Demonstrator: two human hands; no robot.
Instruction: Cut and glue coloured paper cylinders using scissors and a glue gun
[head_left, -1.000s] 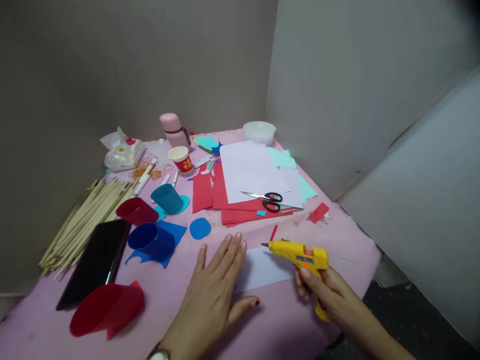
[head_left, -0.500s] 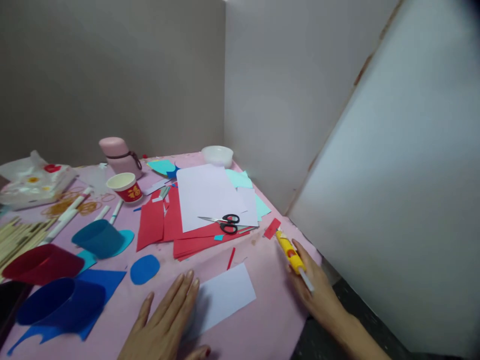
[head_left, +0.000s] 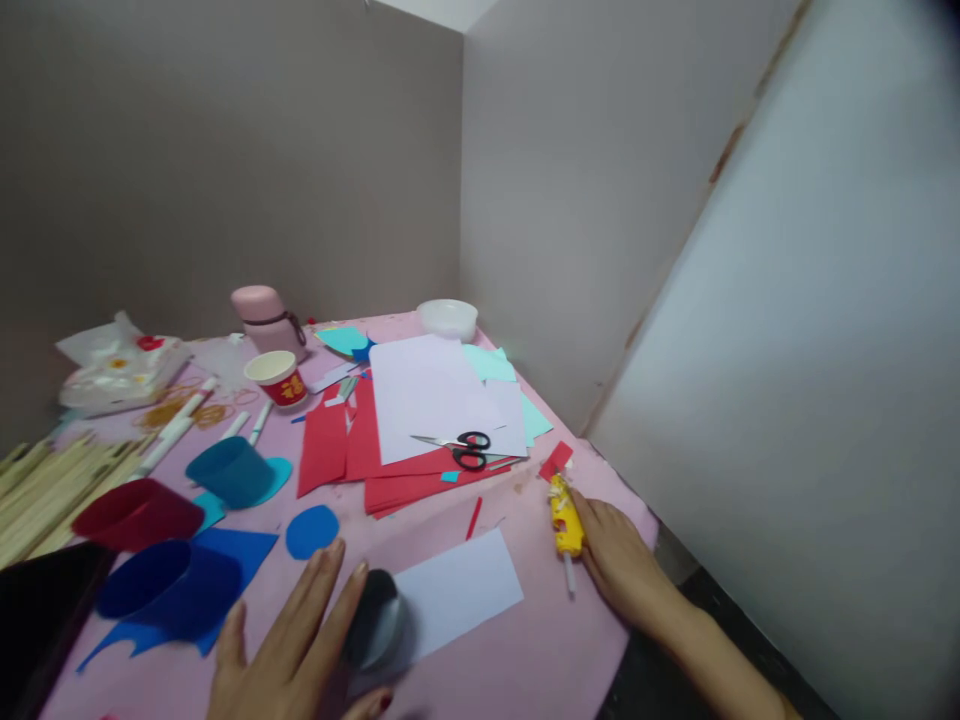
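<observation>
My right hand (head_left: 619,560) is around a yellow glue gun (head_left: 566,520) at the table's right edge, with a pale glue stick poking out of its back end. The gun's nozzle points at a small red paper piece (head_left: 556,460). My left hand (head_left: 285,650) has its fingers spread. Beside its forefinger stands a round object with a dark top and greyish side (head_left: 381,625), its kind unclear, on the near end of a white paper strip (head_left: 461,595). A blue paper disc (head_left: 312,531) lies just beyond the left fingertips.
Scissors (head_left: 466,448) lie on white paper (head_left: 424,390) over red sheets (head_left: 405,494). To the left are a teal ring (head_left: 229,470), a red ring (head_left: 139,515), a blue ring (head_left: 169,590), wooden sticks (head_left: 60,490), a paper cup (head_left: 276,378) and a pink flask (head_left: 270,320). A wall borders the right.
My left hand has shifted left, uncovering the dark-topped round object. The glue gun has turned more upright in view, with its nozzle at the red piece. The view has swung slightly left.
</observation>
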